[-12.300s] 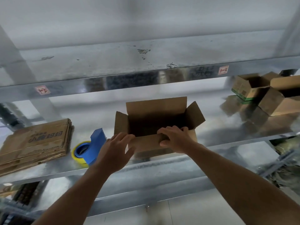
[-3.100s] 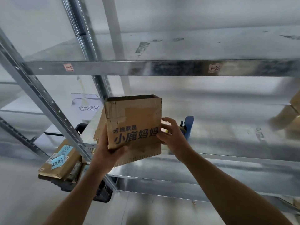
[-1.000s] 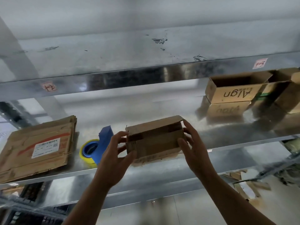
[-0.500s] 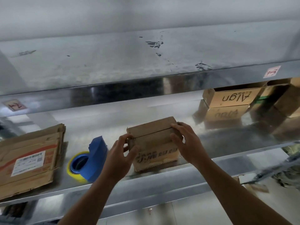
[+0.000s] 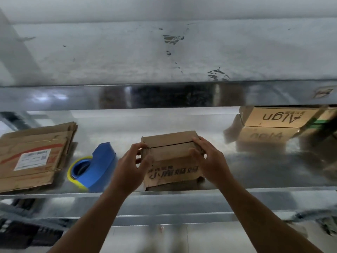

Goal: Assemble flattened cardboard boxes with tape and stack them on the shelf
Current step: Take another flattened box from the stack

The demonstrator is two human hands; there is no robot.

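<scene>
1. Galvanised steel racking fills the view. The shiny metal shelf [image 5: 255,170] runs from side to side with its front edge nearest, and two bare forearms reach in over that edge.
2. The left hand [image 5: 130,169] is at the left end of a small brown cardboard box [image 5: 171,161]. Its grip is curled round that end, with the thumb on the near face and the fingers wrapped over the side.
3. The right hand [image 5: 209,159] mirrors it at the right end. Its grip is curled over the top right corner, fingers on the folded flap.
4. The small brown cardboard box stands on the shelf just behind the front edge, about midway along it. Its top flaps are folded down and meet in a seam across the top. The dark printed characters on the near face are upside down.
5. A blue tape dispenser [image 5: 96,168] with a yellow-rimmed roll lies just left of the left hand, near the front edge and apart from the box.
6. A stack of flattened brown cardboard boxes [image 5: 34,157] lies toward the shelf's left end. The top sheet carries a white label and a red stripe.
7. Toward the back right stands a brown carton printed "Algn" [image 5: 279,118]. The print is upside down and mirrored in the metal below.
8. An upper metal shelf [image 5: 164,95] crosses above, grey with dark scuffs.
</scene>
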